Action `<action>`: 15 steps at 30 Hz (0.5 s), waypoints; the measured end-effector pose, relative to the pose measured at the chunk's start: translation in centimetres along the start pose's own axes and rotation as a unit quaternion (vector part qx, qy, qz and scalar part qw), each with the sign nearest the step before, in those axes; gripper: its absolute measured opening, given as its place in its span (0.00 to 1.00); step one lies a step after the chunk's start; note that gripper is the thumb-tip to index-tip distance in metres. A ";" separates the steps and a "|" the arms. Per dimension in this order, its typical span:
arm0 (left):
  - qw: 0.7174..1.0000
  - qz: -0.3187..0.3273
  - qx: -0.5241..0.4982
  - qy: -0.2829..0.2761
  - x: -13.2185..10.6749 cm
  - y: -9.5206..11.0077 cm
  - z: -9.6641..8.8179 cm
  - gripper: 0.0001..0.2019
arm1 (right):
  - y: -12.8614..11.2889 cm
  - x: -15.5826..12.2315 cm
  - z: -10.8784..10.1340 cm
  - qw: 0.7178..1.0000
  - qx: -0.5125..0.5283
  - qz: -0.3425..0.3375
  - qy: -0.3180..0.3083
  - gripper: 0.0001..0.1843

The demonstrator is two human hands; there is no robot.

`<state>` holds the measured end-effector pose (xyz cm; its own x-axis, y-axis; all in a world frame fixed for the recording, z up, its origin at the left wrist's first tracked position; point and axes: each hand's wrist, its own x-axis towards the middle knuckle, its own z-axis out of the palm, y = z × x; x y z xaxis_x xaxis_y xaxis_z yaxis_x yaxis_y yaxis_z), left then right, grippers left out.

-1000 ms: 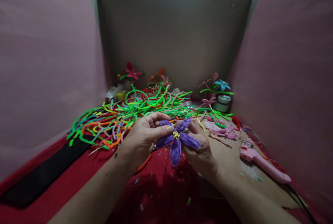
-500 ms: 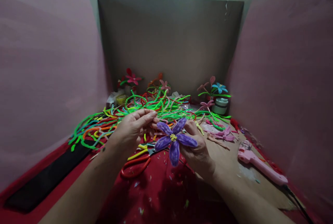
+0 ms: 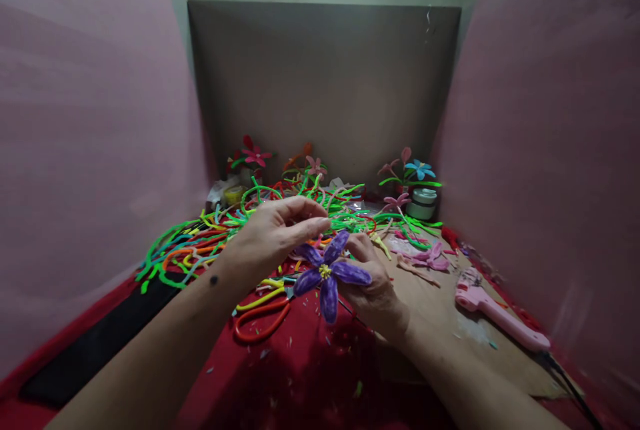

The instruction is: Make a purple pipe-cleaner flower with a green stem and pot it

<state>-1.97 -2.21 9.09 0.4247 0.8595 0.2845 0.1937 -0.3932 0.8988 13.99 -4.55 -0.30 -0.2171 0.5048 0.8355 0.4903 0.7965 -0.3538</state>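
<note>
My right hand [image 3: 373,283] is closed round the back of a purple pipe-cleaner flower [image 3: 327,271] with a yellow centre, its petals turned toward me. My left hand [image 3: 277,233] hovers just above and left of the flower, thumb and fingers drawn together in a pinch near the top petal; whether anything is between them I cannot make out. Below the hands, red-handled scissors [image 3: 263,320] lie on the red cloth [image 3: 300,377].
A tangled heap of green, orange and yellow pipe cleaners [image 3: 225,230] spreads behind the hands. Finished flowers [image 3: 255,153] stand at the back, others in a small white jar [image 3: 423,202]. A pink glue gun [image 3: 495,313] lies on cardboard [image 3: 440,310] at right. A black strip [image 3: 100,337] lies left.
My left hand let go of the flower's petals, pulled left, then came back above the flower in a pinch. The scissors came into sight. The flower moved slightly left and down.
</note>
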 end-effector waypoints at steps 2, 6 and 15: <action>0.998 -0.014 0.010 -0.059 0.5 0.4 0.4 0.10 | 0.1 -0.1 0.0 1.000 -0.010 -0.013 -0.002 0.06; 0.989 -0.077 -0.031 -0.123 1.4 -0.2 1.0 0.10 | 0.2 -0.1 -0.1 0.999 -0.022 -0.028 0.010 0.06; 0.948 -0.178 -0.248 -0.086 1.8 -1.6 1.2 0.05 | 0.0 0.0 -0.3 1.000 -0.005 -0.001 0.026 0.07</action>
<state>-0.46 -0.45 7.73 0.5574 0.8256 -0.0870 -0.0694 0.1508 0.9861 14.27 -4.69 -0.16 -0.1742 0.4850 0.8570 0.4987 0.7939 -0.3479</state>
